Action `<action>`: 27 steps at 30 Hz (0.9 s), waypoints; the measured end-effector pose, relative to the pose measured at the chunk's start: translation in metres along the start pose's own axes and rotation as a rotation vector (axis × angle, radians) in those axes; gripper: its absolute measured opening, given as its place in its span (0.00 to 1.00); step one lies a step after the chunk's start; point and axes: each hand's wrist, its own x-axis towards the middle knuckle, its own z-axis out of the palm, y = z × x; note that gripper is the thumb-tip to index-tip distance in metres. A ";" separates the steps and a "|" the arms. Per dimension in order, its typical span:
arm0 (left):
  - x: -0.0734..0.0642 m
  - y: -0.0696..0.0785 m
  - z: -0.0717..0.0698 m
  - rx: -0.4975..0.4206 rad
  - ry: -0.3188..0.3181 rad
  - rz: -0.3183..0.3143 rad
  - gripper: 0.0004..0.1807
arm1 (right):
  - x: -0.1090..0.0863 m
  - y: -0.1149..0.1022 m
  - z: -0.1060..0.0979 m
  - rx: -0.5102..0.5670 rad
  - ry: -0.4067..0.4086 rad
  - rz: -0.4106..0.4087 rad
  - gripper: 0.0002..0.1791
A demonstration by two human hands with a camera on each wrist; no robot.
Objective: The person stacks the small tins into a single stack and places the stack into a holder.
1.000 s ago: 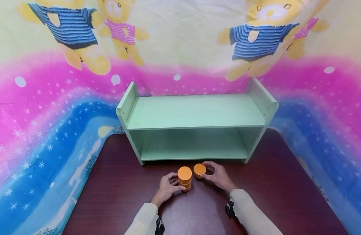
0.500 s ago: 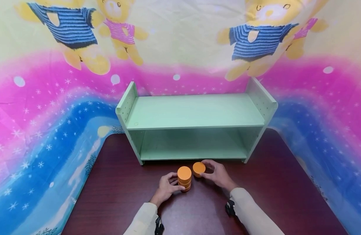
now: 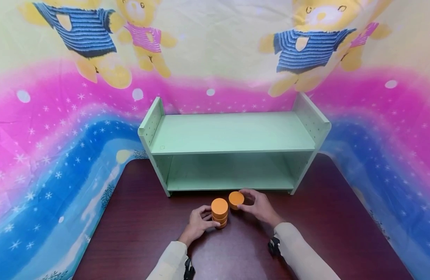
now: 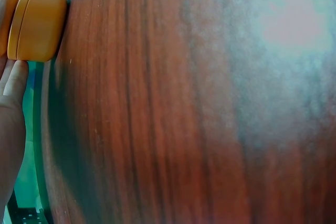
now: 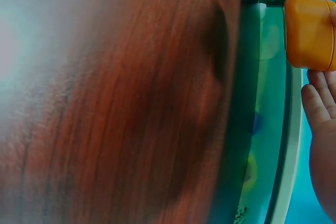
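A stack of orange round lidded containers [image 3: 219,212] stands upright on the table, the left hand [image 3: 197,224] gripping its left side between fingers and thumb. In the left wrist view, the bottom container [image 4: 41,27] shows a seam below its lid, and the hand covers part of the one above. Just right of the stack, the right hand [image 3: 260,206] pinches a single orange round lidded container [image 3: 236,200] from its right side. The right wrist view shows this container [image 5: 310,32] raised away from the tabletop, with fingers along its side.
A pale green two-tier shelf [image 3: 232,132] stands behind the hands, its lower front edge close to the held container. The dark reddish wooden table [image 3: 138,233] spreads around them. A cartoon bear cloth [image 3: 215,62] hangs behind and on both sides.
The right hand has moved its container slightly left and upward in the head view, toward the shelf. The left hand and the stack have barely moved.
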 end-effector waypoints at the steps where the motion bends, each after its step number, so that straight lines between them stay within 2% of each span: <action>1: 0.000 0.000 0.000 0.000 -0.001 -0.001 0.28 | 0.000 -0.001 0.000 0.002 -0.002 -0.005 0.30; 9: 0.009 -0.025 -0.002 0.011 0.012 0.008 0.30 | 0.002 -0.006 -0.003 -0.017 0.006 -0.036 0.30; 13: 0.008 -0.026 -0.002 0.020 0.009 0.028 0.31 | 0.002 -0.008 -0.004 -0.022 0.004 -0.030 0.29; 19: 0.008 -0.024 -0.002 0.010 0.004 0.021 0.30 | 0.003 -0.011 -0.006 -0.030 -0.005 -0.019 0.28; 27: 0.001 0.001 0.000 -0.015 -0.003 0.001 0.28 | 0.006 -0.015 -0.010 -0.034 -0.019 -0.038 0.29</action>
